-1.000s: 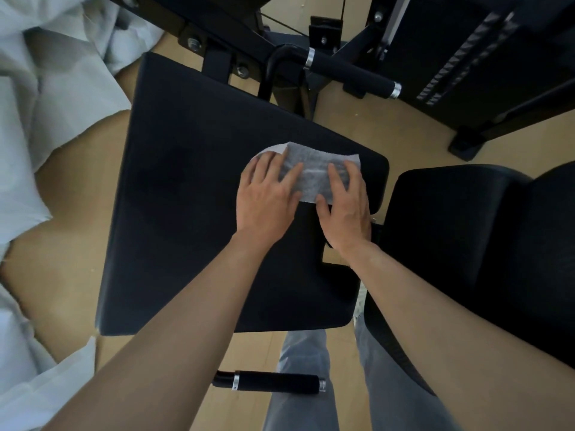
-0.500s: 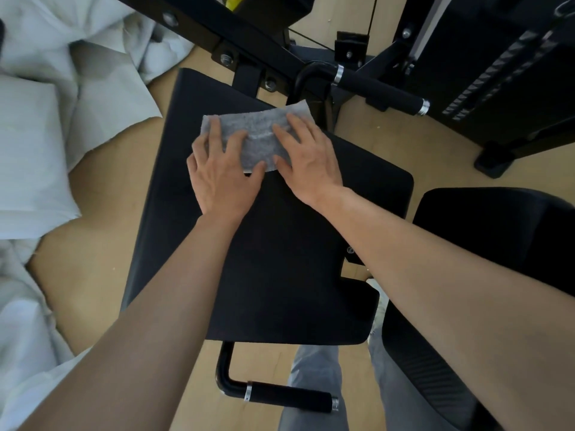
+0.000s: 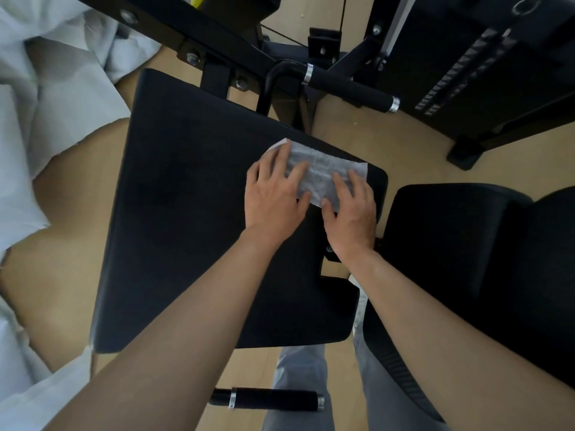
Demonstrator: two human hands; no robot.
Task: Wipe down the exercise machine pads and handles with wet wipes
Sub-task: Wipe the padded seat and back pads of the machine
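Note:
A large black seat pad (image 3: 186, 213) of the exercise machine fills the middle of the view. A grey-white wet wipe (image 3: 320, 171) lies spread flat near the pad's far right corner. My left hand (image 3: 273, 197) presses on the wipe's left part with straight fingers. My right hand (image 3: 351, 213) presses its right part the same way. Two black foam handles show: one (image 3: 348, 88) beyond the pad, one (image 3: 273, 399) below its near edge.
A second black pad (image 3: 466, 244) stands at the right. The machine's black frame (image 3: 202, 35) and weight stack (image 3: 466, 57) are at the back. White sheeting (image 3: 46, 88) covers the wooden floor at the left. My grey trouser legs (image 3: 298, 384) are below.
Both hands slid the wipe from the pad's far middle edge back to its far right corner, where it was one second ago.

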